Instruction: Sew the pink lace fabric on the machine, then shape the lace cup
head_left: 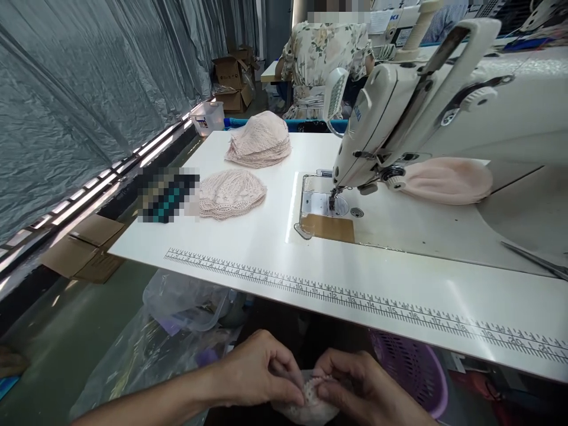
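Observation:
Below the table's front edge, my left hand (266,376) and my right hand (350,384) pinch a pale lace cup (313,405) between them. The fingers of both hands are closed on its upper edge, with the fingertips close together. Its lower part runs out of the bottom of the view, and the fingers cover some of the edge. On the table lie two stacks of similar pale pink lace cups, a far stack (260,141) and a nearer stack (231,194). Smooth pink fabric cups (448,180) lie behind the sewing machine's head.
A white sewing machine (399,112) stands at the right of the white table (248,242), which has a printed ruler along its front. Scissors (532,259) lie at the right. Beneath are a purple basket (437,378) and a clear plastic tub (181,299). A person (326,59) sits beyond.

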Demonstrator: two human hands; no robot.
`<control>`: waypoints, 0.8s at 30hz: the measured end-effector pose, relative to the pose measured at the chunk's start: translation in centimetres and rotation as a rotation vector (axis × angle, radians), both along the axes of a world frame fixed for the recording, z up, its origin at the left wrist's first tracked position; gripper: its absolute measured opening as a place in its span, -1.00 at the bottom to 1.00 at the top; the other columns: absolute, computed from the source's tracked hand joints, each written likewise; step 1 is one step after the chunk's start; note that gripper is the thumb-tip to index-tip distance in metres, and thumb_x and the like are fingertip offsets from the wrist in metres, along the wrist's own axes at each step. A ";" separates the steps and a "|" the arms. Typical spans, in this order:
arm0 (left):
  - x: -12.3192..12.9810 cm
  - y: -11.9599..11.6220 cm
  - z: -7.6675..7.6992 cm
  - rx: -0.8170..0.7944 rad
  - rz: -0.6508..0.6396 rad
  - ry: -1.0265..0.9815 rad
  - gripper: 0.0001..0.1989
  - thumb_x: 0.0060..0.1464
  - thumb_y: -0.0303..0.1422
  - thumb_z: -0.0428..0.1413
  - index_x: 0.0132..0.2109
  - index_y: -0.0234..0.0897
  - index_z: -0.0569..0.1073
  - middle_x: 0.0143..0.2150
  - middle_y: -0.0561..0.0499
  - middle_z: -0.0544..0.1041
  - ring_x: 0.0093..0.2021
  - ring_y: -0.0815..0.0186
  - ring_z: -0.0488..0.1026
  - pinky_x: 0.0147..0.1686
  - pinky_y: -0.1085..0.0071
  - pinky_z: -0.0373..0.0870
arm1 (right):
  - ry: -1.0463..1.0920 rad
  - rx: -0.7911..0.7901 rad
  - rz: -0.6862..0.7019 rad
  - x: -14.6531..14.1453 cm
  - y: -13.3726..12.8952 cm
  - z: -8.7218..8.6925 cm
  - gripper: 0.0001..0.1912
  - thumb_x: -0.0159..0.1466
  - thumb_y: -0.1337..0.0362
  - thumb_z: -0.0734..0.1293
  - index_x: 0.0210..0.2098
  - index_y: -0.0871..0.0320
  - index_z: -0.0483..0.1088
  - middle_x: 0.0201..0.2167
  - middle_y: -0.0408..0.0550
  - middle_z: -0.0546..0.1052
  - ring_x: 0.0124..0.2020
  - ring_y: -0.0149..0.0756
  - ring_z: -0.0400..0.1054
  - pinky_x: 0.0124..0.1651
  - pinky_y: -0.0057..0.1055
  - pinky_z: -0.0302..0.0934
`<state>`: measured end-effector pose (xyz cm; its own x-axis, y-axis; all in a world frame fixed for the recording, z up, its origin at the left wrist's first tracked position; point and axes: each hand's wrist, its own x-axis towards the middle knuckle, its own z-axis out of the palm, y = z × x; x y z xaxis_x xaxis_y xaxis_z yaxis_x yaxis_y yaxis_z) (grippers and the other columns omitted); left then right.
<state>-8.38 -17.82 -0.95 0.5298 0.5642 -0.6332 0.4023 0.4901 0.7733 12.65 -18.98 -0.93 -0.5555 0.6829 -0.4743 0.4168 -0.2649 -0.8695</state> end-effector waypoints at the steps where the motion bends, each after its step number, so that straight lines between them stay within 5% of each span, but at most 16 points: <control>1: -0.1 0.0 0.1 0.003 0.001 0.012 -0.82 -0.18 -0.33 0.30 -0.35 -0.33 0.64 -0.52 0.04 0.54 -0.50 0.40 0.39 -0.47 0.56 0.24 | -0.020 -0.001 0.003 0.1 -0.1 0.0 -0.78 0.20 0.14 0.28 -0.41 0.16 0.44 -0.51 -0.18 0.44 -0.45 -0.39 0.23 -0.41 -0.50 0.04; 14: -0.6 -0.2 0.3 0.044 -0.013 0.044 -0.83 -0.18 -0.34 0.31 -0.36 -0.31 0.64 -0.52 0.04 0.55 -0.51 0.42 0.38 -0.51 0.60 0.21 | -0.212 0.012 0.024 0.8 -0.4 0.1 -0.87 0.14 0.22 0.33 -0.33 0.05 0.50 -0.35 -0.15 0.51 -0.18 -0.22 0.32 -0.20 -0.42 0.10; 21: -0.6 -0.3 -0.6 0.032 -0.026 0.102 -0.90 -0.19 -0.40 0.32 -0.42 -0.32 0.62 -0.57 0.13 0.49 -0.51 0.43 0.39 -0.48 0.57 0.23 | -0.070 0.023 -0.021 0.5 -0.3 -1.4 -0.94 0.17 0.31 0.34 -0.38 0.16 0.46 -0.46 -0.19 0.49 -0.36 -0.36 0.35 -0.31 -0.50 0.14; 24: 0.2 0.7 -0.5 -0.006 -0.129 0.162 -0.87 0.01 -0.34 0.26 -0.33 -0.35 0.57 -0.41 0.11 0.52 -0.37 0.34 0.46 -0.34 0.48 0.38 | 0.018 0.069 -0.016 0.8 -0.2 -2.0 -0.92 0.22 0.30 0.36 -0.35 0.20 0.45 -0.46 -0.20 0.48 -0.37 -0.37 0.39 -0.32 -0.48 0.24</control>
